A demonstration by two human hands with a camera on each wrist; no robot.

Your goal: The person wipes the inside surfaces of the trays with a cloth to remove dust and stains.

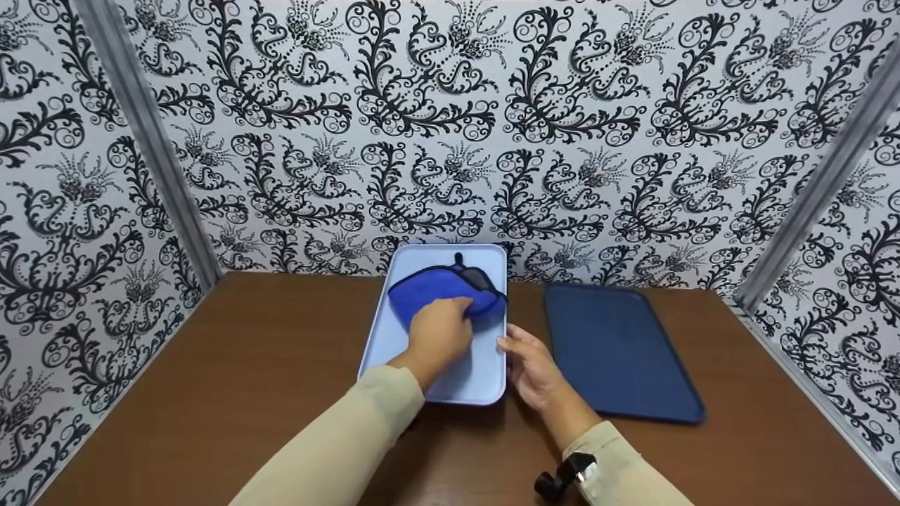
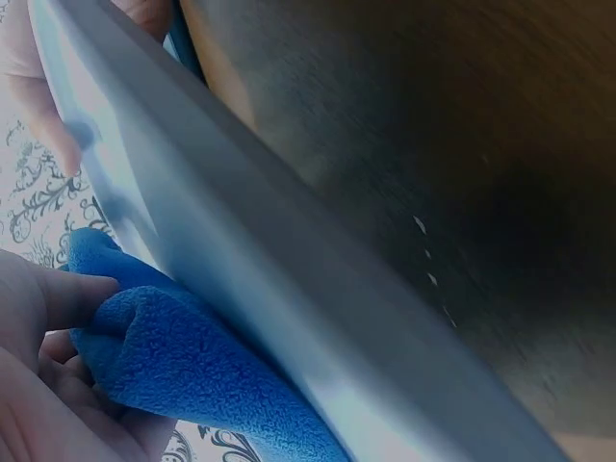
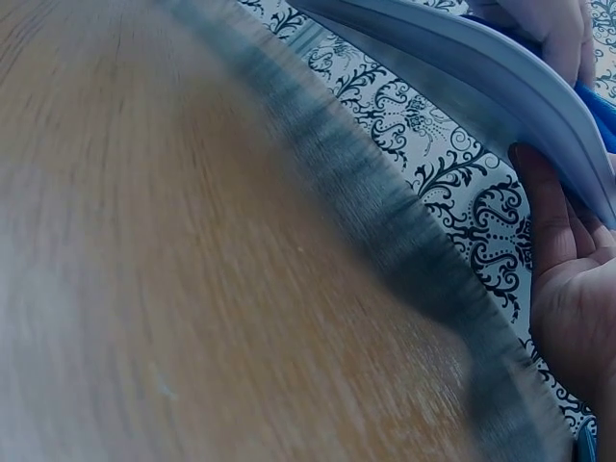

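Note:
A light-blue tray [image 1: 464, 383] is held up off the table, tilted in the wrist views. My right hand [image 1: 534, 369] grips its right rim, fingers beneath and thumb at the edge; the right wrist view shows fingers [image 3: 547, 212] against the underside. Lying over the tray's upper face is a blue fleecy cloth [image 1: 429, 289] with dark edging, a grey-black patch and a small dark loop. My left hand [image 1: 441, 336] pinches a bunched part of this cloth, seen close in the left wrist view between thumb and fingers [image 2: 82, 298]. Part of the cloth is hidden behind that hand.
A dark-blue tray [image 1: 619, 351] lies flat on the brown table [image 1: 281, 365], right of my right hand. Patterned walls [image 1: 436, 140] close off the back and both sides. A small black device [image 1: 566, 476] is strapped at the right wrist.

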